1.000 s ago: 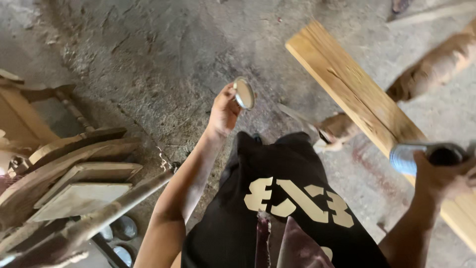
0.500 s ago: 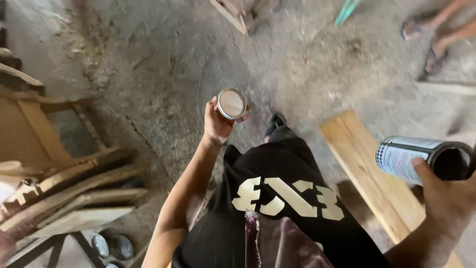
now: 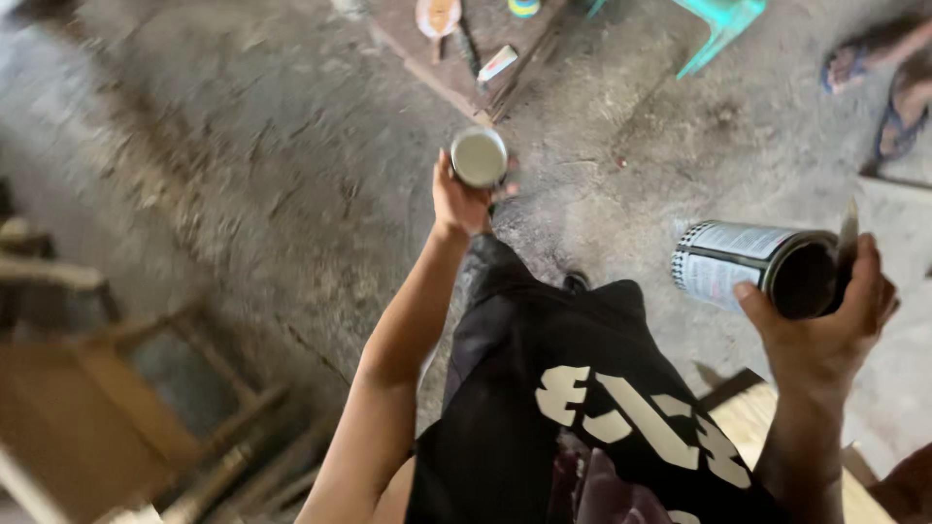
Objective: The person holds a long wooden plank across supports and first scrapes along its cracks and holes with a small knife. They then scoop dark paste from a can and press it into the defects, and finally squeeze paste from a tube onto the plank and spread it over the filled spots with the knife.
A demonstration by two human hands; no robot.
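Since a moment ago, view tilts ahead; left hand (image 3: 458, 199) grips the removed round lid (image 3: 479, 157) at twelve o'clock, right hand (image 3: 823, 325) clasps the opened can (image 3: 752, 264), contents unused.

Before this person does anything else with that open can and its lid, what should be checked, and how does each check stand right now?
1. Lid firmly held: ok, the left hand has it at its fingertips.
2. Can firmly held: ok, the right hand wraps its open end.
3. Can upright: not ok, it lies on its side, mouth toward the camera.
4. Contents safe from spilling: cannot tell, the inside looks dark.
5. Footing clear: cannot tell, the concrete floor is blurred, and a wooden plank lies by the legs.
6. Bystanders clear: ok, sandalled feet stand well away.
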